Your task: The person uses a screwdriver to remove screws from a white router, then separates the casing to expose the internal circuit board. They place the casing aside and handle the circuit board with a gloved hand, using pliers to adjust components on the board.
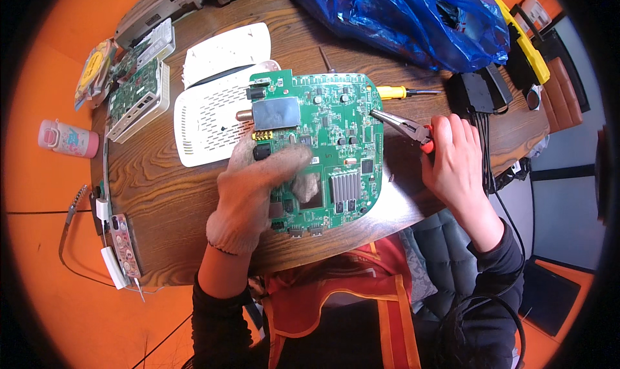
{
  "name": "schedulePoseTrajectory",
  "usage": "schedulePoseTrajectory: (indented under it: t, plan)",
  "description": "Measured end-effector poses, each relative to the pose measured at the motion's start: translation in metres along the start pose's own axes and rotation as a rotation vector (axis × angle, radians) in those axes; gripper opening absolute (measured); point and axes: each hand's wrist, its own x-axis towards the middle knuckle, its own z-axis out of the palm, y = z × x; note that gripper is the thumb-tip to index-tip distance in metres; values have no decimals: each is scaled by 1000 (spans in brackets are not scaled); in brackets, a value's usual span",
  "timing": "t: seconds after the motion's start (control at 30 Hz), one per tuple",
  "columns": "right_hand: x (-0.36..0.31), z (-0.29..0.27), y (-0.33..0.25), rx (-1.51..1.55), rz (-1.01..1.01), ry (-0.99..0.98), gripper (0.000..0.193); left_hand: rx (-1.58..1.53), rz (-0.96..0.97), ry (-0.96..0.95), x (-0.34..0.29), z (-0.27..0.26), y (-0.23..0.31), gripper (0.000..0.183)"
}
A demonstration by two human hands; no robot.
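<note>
A green circuit board (329,152) with a metal shield box, a grey finned heatsink and edge connectors is held above the wooden table. My left hand (248,188), in a light knitted glove, grips its left side, the fingers reaching over the face. Bare, my right hand (455,156) is closed round the red handles of long-nose pliers (402,123). Their jaw tips meet the board's upper right edge; whether they pinch a part there is too small to tell. Behind the board's left side lies a white vented plastic cover (210,126).
Another white shell (226,49) lies farther back. A yellow-handled screwdriver (392,92) sits beyond the board, near a blue plastic bag (413,30) and black power adapters (475,94) with hanging cables. At left are another cased circuit board (137,97), a pink bottle (68,139) and a phone (124,240).
</note>
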Motion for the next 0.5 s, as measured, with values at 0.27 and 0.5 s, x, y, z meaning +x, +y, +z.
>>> schedulePoseTrajectory:
  t: [0.27, 0.5]
  plan:
    - [-4, -7, -12, 655, 146, -267, 22, 817, 650, 102, -3, -6, -21, 20]
    - [-16, -27, -11, 1437, 330, -871, 16, 926, 967, -56, 11, -9, -34, 49]
